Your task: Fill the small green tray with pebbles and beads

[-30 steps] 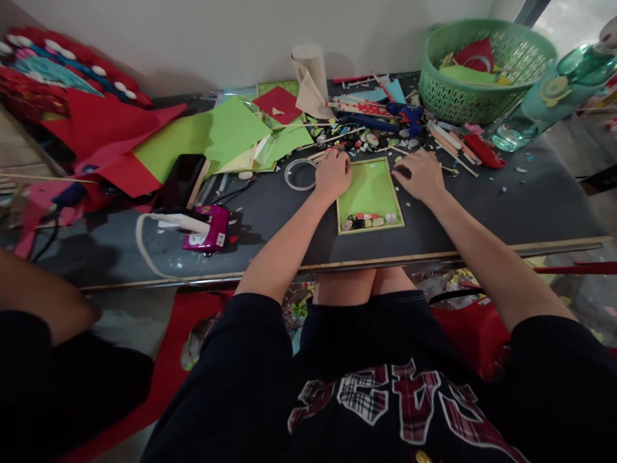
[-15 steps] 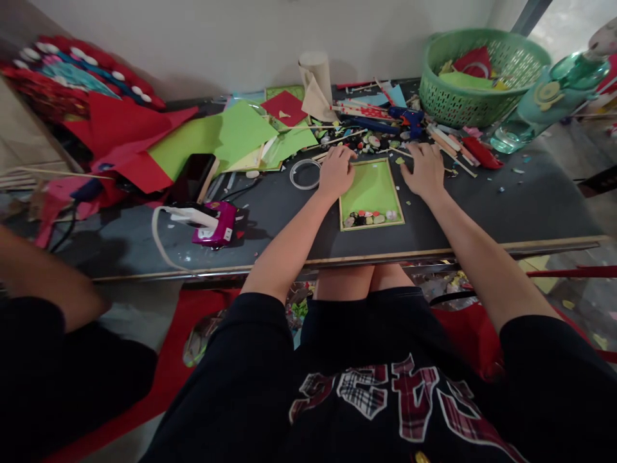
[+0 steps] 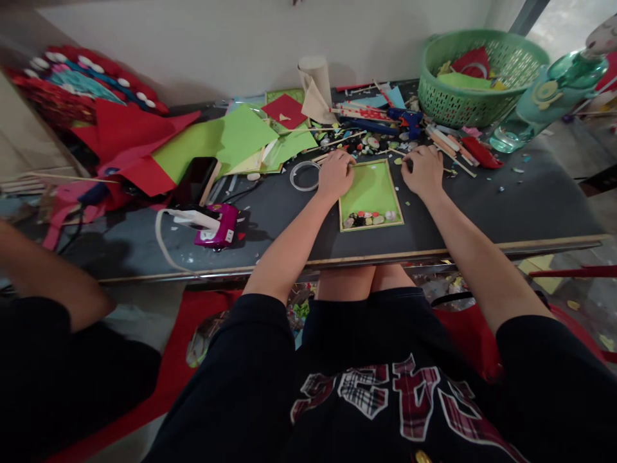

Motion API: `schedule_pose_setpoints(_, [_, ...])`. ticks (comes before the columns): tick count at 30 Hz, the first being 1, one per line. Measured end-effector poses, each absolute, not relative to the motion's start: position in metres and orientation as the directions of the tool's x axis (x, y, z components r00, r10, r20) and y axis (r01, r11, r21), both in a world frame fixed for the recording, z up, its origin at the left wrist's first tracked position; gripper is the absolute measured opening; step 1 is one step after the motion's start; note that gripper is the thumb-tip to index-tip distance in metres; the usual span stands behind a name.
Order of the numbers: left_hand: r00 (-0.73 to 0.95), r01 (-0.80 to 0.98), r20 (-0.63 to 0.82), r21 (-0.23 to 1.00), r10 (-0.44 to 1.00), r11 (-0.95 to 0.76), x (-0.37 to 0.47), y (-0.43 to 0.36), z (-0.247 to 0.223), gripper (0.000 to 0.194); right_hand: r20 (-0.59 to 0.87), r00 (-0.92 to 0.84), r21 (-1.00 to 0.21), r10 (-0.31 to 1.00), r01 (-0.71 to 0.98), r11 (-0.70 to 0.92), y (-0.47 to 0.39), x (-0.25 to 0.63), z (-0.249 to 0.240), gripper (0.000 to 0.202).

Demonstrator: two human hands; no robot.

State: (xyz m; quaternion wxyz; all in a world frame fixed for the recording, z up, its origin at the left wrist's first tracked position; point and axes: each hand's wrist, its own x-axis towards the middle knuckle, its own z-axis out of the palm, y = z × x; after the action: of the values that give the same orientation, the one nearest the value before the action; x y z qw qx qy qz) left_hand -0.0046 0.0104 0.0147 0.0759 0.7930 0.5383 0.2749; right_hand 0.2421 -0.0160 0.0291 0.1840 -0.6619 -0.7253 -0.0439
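Note:
A small rectangular frame (image 3: 371, 193) with a light green backing and thin pale edging lies flat on the table. Along its near edge sits a row of small painted pebbles (image 3: 370, 218) in black, red and pale colours. At the frame's upper left corner rests my left hand (image 3: 336, 175), palm down, fingers loosely bent and apart, with nothing visible in them. My right hand (image 3: 424, 171) is just beyond the upper right corner, its thumb and forefinger curled together; anything between them is hidden. A roll of clear tape (image 3: 305, 175) lies beside my left hand.
Pebbles, sticks and a blue glue gun (image 3: 409, 121) clutter the back. A green basket (image 3: 477, 96) and a bottle (image 3: 523, 116) stand right. Left are coloured sheets (image 3: 245, 135), a phone (image 3: 195, 180) and a purple power socket (image 3: 219, 226). Another person's arm (image 3: 53, 276) is far left.
My right thumb and forefinger have drawn closer together. My left hand and the frame stay about where they were. The view has shifted slightly.

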Motion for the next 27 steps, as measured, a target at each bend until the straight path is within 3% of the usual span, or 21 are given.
schedule_pose_setpoints(4, [-0.063, 0.9, 0.423, 0.416, 0.904, -0.132, -0.019, 0.011, 0.025, 0.024, 0.33, -0.058, -0.154, 0.942, 0.981, 0.114, -0.018, 0.241, 0.032, 0.033])
schedule_pose_setpoints(6, [-0.134, 0.921, 0.397, 0.388, 0.908, -0.034, -0.037, 0.014, 0.033, 0.023, 0.336, -0.047, -0.162, 0.941, 0.981, 0.107, -0.019, 0.24, 0.033, 0.032])
schedule_pose_setpoints(9, [0.057, 0.932, 0.268, 0.331, 0.962, -0.147, -0.071, 0.02, 0.045, 0.021, 0.335, -0.047, -0.19, 0.941, 0.975, 0.117, -0.021, 0.24, 0.034, 0.031])
schedule_pose_setpoints(12, [0.258, 0.851, 0.171, 0.426, 0.951, -0.308, -0.1, 0.027, 0.052, 0.018, 0.329, -0.058, -0.202, 0.942, 0.971, 0.13, -0.023, 0.24, 0.034, 0.032])
schedule_pose_setpoints(16, [0.35, 0.834, -0.022, 0.463, 0.937, -0.3, -0.116, 0.034, 0.054, 0.031, 0.316, -0.055, -0.2, 0.947, 0.972, 0.124, -0.024, 0.239, 0.036, 0.036])
schedule_pose_setpoints(19, [0.416, 0.839, -0.145, 0.441, 0.898, -0.318, -0.115, 0.036, 0.052, 0.026, 0.306, -0.072, -0.204, 0.949, 0.969, 0.139, -0.025, 0.239, 0.036, 0.036])
schedule_pose_setpoints(24, [0.397, 0.757, 0.042, 0.55, 0.917, -0.353, -0.1, 0.035, 0.047, 0.014, 0.325, -0.081, -0.221, 0.942, 0.962, 0.159, -0.027, 0.235, 0.037, 0.039])
schedule_pose_setpoints(27, [0.236, 0.745, 0.208, 0.588, 0.949, -0.314, -0.082, 0.032, 0.043, 0.026, 0.311, -0.124, -0.197, 0.942, 0.962, 0.191, -0.028, 0.232, 0.038, 0.043])
